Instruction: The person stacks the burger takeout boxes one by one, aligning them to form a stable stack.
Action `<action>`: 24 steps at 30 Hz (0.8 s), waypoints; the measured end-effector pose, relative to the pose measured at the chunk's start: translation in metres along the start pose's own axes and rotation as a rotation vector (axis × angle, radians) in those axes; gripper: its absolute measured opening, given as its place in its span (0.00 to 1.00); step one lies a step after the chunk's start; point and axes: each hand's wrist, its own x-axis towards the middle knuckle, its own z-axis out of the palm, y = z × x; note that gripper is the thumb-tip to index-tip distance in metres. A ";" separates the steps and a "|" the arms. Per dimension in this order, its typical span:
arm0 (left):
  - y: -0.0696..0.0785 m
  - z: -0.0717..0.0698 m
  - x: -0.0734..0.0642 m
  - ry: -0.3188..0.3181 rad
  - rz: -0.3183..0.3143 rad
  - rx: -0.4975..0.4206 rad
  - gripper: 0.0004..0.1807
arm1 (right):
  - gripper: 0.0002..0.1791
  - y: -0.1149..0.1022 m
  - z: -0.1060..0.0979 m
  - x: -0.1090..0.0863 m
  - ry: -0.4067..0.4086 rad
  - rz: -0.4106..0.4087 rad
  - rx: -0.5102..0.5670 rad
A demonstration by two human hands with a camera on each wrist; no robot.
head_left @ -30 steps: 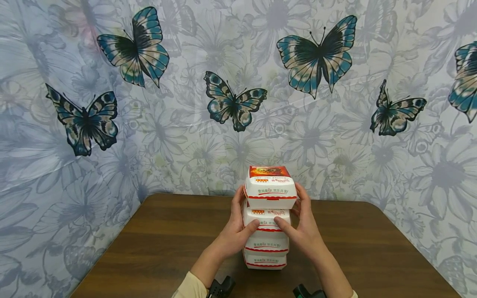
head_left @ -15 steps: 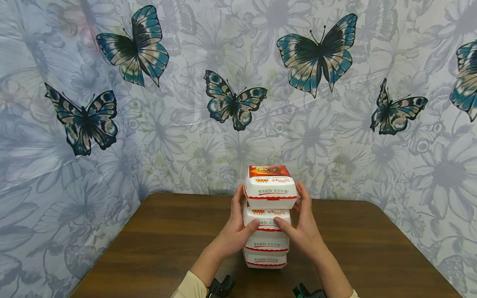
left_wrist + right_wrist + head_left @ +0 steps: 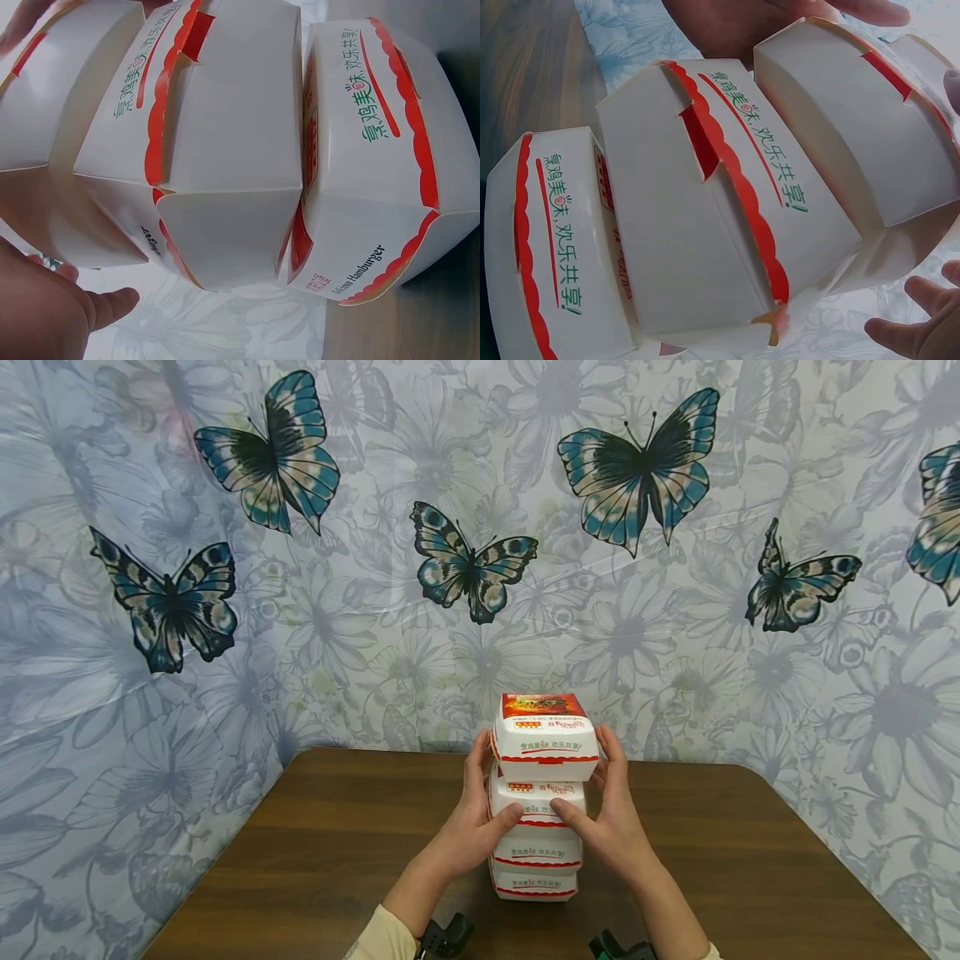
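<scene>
Several white and red hamburger boxes stand in one stack; the top hamburger box (image 3: 547, 743) sits slightly forward, with a burger picture on its lid. My left hand (image 3: 467, 831) grips the second box from the top (image 3: 536, 789), thumb on its front and fingers up along the left side. On the opposite side my right hand (image 3: 613, 827) holds the same box, thumb likewise on the front. Some fingertips are hidden behind the stack. Below are the third box (image 3: 537, 850) and the bottom box (image 3: 390, 150), which rests on the table. Both wrist views show the boxes sideways.
The brown wooden table (image 3: 337, 827) extends around the stack. A butterfly-patterned cloth (image 3: 360, 652) hangs behind its far edge. Black wrist devices (image 3: 446, 937) show at the bottom of the head view.
</scene>
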 end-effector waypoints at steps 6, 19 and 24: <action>0.001 -0.006 -0.002 0.042 -0.020 0.077 0.48 | 0.58 -0.001 -0.002 0.000 0.021 0.037 0.009; 0.014 -0.046 -0.006 0.212 0.050 0.426 0.37 | 0.36 0.005 -0.024 0.005 0.156 -0.115 -0.109; 0.015 -0.060 -0.009 0.277 0.036 0.652 0.38 | 0.36 0.007 -0.040 0.002 0.199 -0.081 -0.250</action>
